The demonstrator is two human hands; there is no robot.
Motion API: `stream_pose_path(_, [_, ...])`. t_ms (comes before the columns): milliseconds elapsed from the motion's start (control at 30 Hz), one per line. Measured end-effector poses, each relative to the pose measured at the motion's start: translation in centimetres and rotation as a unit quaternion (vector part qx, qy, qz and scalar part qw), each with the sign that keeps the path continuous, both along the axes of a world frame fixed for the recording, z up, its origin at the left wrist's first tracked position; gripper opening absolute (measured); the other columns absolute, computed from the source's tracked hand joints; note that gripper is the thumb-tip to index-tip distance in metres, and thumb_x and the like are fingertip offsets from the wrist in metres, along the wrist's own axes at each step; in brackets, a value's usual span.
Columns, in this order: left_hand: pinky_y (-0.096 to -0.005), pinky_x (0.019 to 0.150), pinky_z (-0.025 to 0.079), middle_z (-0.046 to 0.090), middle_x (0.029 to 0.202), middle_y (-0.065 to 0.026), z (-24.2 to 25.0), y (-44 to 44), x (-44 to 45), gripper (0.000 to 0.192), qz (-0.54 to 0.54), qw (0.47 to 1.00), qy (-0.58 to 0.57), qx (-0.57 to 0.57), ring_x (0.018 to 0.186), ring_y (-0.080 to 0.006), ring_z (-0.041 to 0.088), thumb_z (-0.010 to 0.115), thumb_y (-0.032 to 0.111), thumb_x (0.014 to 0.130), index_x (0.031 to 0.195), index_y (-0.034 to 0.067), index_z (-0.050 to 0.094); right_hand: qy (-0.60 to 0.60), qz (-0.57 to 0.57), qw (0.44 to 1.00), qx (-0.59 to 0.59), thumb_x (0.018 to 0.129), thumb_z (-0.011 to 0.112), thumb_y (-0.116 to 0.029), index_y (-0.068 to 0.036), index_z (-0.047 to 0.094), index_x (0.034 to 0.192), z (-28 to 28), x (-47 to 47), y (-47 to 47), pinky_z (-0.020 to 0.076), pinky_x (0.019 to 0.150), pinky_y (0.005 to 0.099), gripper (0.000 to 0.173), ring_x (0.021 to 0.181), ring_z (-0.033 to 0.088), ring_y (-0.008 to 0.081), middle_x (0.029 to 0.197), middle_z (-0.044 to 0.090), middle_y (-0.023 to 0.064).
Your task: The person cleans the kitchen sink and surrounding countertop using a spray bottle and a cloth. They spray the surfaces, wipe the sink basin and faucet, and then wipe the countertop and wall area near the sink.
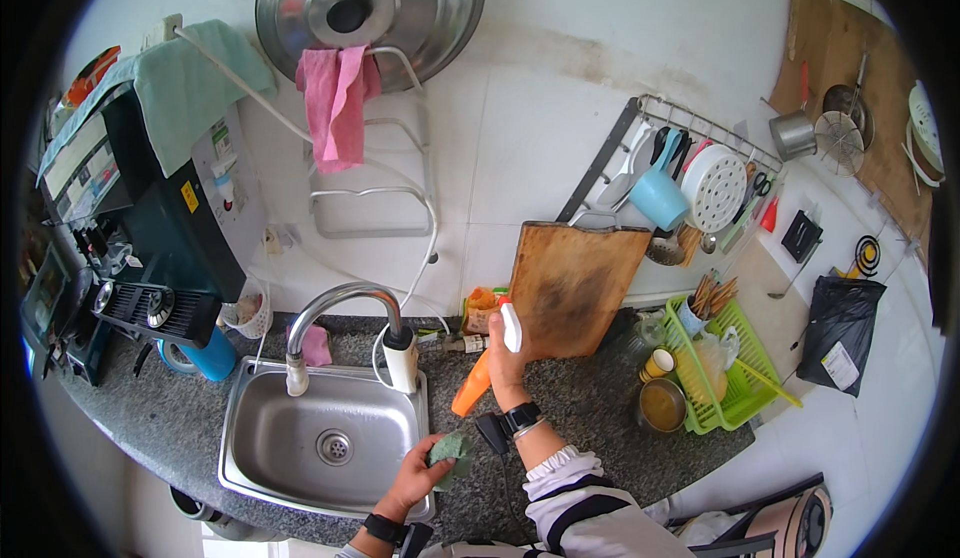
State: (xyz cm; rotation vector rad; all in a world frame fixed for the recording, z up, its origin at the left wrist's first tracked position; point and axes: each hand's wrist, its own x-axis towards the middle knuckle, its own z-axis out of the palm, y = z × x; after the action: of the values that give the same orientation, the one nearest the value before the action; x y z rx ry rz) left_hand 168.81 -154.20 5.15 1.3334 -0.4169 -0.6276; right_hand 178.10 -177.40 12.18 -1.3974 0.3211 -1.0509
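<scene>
My left hand [415, 477] holds a crumpled green cloth or scouring pad [450, 458] over the counter by the right rim of the stainless steel sink [324, 438]. Around the neck of an orange spray bottle [472, 385] with a white trigger head [511, 325], my right hand [508, 359] is closed. The bottle is tilted, its base toward the sink side, above the granite counter [570, 408]. Just behind my right hand, a wooden cutting board [576, 288] leans against the wall. A curved chrome faucet [346, 292] reaches over the sink, and the basin holds no dishes.
At the right stand a green dish rack [742, 400], a metal pot [661, 404] with liquid and a yellow cup [658, 363]. A pink cloth [316, 346] lies behind the sink. Left are a blue container [210, 355] and a dark appliance [169, 228]. A white hose [431, 258] hangs down the wall.
</scene>
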Motion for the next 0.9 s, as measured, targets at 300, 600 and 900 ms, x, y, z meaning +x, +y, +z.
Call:
stream_pose_path(300, [-0.0286,0.090,0.048,0.063,0.108,-0.0022,0.5,1.5,-0.7,0.038,0.013,1.000,0.002,0.000,0.100,-0.0120,0.058,0.066,0.002,0.090,0.127,0.002,0.056,0.133,0.044,0.990,0.018,0.091,0.070,-0.030,0.001,0.066,0.115,-9.0,1.5,0.0,0.0513,0.083,0.0350,0.040,0.095,0.066,0.0221,0.105,0.070,0.0127])
stream_pose_path(600, [-0.0288,0.091,0.048,0.062,0.111,-0.0036,0.8,1.0,-0.9,0.039,0.003,1.000,0.025,0.019,0.103,-0.0124,0.057,0.065,0.002,0.090,0.128,0.002,0.054,0.162,0.027,0.986,0.017,0.092,0.070,-0.023,0.002,0.065,0.119,-8.0,-0.6,-0.5,0.0491,0.084,0.0281,0.037,0.098,0.062,0.0132,0.109,0.067,0.0072])
stream_pose_path(900, [-0.0289,0.090,0.047,0.060,0.111,-0.0024,-0.3,0.1,0.1,0.037,0.049,0.998,0.026,-0.019,0.102,-0.0109,0.055,0.065,0.007,0.092,0.126,0.004,0.051,0.051,-0.082,0.995,0.032,0.090,0.075,-0.021,-0.002,0.059,0.117,-7.2,-7.9,-6.6,0.0511,0.082,0.0275,0.037,0.095,0.060,0.0121,0.104,0.062,0.0027])
